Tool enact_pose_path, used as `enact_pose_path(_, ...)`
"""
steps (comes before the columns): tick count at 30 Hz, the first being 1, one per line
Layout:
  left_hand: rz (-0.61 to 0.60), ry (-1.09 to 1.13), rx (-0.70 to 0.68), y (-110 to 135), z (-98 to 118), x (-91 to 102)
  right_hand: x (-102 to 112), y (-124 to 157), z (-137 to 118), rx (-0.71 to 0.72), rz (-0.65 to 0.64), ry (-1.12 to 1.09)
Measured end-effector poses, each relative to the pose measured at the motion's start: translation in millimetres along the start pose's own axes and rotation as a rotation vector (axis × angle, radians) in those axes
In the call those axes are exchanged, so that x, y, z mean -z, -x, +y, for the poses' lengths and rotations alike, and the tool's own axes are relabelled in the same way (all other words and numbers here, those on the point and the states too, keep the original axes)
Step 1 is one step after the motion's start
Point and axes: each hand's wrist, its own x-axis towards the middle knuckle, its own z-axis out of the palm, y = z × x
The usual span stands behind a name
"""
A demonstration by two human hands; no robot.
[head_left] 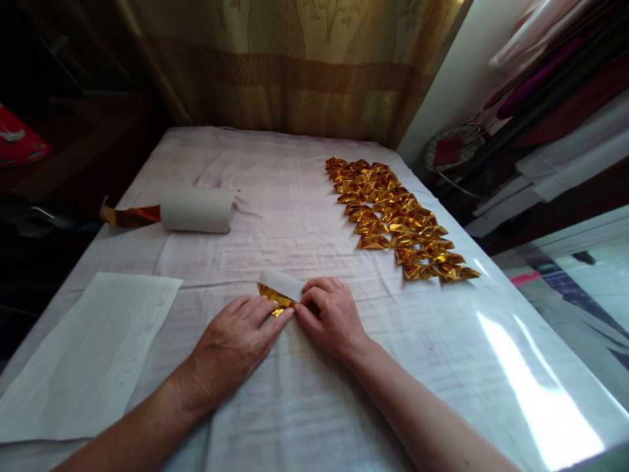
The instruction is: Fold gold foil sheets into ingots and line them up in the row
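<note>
A small piece of gold foil paper [280,300], partly folded with its pale back [281,282] showing, lies flat on the cloth between my hands. My left hand [236,334] rests over its left and near side, with the fingers pressed together and the thumb along the near edge. At the right end, my right hand [333,316] pinches the paper between bent fingers and thumb. The thumb tips almost meet at the near fold. Part of the paper is hidden beneath the fingers.
Several folded gold foil pieces [393,210] stand in rows at the back right of the cloth-covered table [275,170]. A grey-white roll [196,210] with gold foil sticking out lies at the left. Nearer is a lined paper sheet [93,354]. A curtain [295,72] hangs behind.
</note>
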Motion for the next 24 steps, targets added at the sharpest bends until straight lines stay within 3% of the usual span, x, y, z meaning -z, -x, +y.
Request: enact_pose_path(24, -0.114, -0.078, -0.01, -3.5, 1.8, -0.8, -0.7, 0.4, -5.6, -0.033, -0.036, 0.063)
